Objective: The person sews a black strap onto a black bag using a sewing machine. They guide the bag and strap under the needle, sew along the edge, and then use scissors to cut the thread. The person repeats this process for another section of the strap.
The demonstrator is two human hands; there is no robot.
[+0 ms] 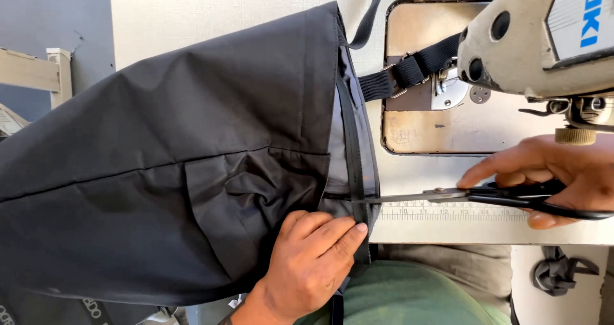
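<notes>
scissors (473, 196): lay flat across the surface (448, 226), tips pointed left at the black binding strip (353, 139)
right hand (556, 178): curled through the handles
left hand (313, 261): fingers together, pressed on black fabric (160, 158)

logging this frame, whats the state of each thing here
left hand: pressed flat on the fabric edge
right hand: gripping the scissors
scissors: blades nearly closed, tips at the trim
black fabric: bunched, draped across the table
trim: along the fabric edge
webbing strap: lying under the sewing machine
</notes>
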